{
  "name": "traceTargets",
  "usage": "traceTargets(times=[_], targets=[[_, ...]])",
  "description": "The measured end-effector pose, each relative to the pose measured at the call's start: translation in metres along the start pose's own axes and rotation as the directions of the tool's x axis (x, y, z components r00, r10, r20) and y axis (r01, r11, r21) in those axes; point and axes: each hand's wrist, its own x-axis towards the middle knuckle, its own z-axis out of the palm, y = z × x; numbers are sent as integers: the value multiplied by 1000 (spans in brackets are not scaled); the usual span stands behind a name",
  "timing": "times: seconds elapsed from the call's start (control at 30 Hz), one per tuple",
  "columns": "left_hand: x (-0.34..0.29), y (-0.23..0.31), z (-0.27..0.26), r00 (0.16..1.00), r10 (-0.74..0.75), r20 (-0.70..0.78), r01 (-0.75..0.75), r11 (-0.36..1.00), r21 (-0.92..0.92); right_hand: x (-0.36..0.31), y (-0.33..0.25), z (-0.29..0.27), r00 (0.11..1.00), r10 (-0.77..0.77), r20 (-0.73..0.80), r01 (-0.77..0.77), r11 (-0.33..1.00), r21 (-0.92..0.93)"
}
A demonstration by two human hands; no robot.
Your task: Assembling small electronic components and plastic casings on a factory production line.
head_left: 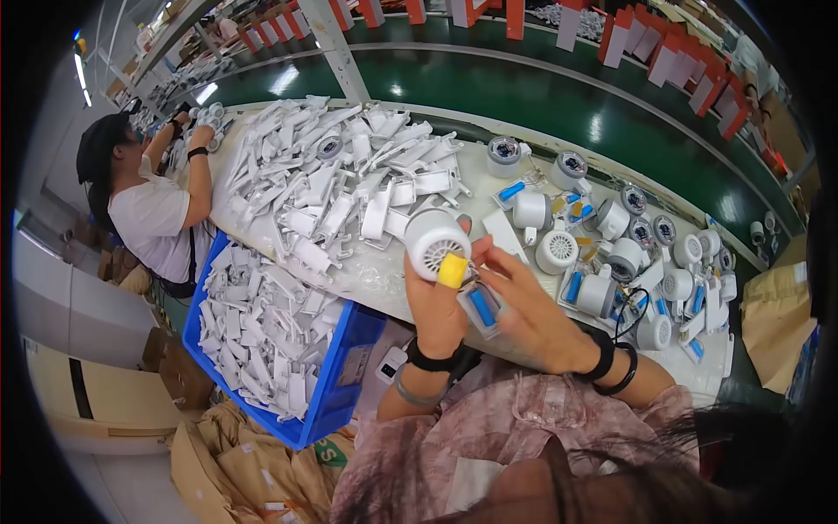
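Observation:
My left hand [432,310] is wrapped round a white fan housing [423,234], a short cylinder with a round slotted grille facing me. A yellow tab [452,271] sticks out at the grille's lower right. Against the housing's right edge are the bent fingers of my right hand [522,306]; what they pinch is hidden. Between my hands hangs a pale open handle shell with a blue battery [482,307] in it, seemingly joined to the housing. A loose white handle shell [504,234] lies on the table just beyond my right fingers.
White plastic handle shells [349,166] are heaped on the table at left. More fill a blue crate [345,367] beside me. Several wired fan units [602,253] cover the right side. Beyond runs a green conveyor [454,83]. A co-worker [148,188] works at far left.

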Motion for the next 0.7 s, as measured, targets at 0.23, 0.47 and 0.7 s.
traceTargets(times=[0.23,0.47,0.7], targets=[[-12,15,-18,978,123,-169,-100,985,144,13,-7,28,977,-156,149,215,694,-687],[-17,40,-62,942,201,-270,-195,980,48,86,2,-21,992,43,121,42,785,-618],[-22,53,-56,920,187,-345,-170,982,77,174,94,-6,994,-105,18,86,699,-710]])
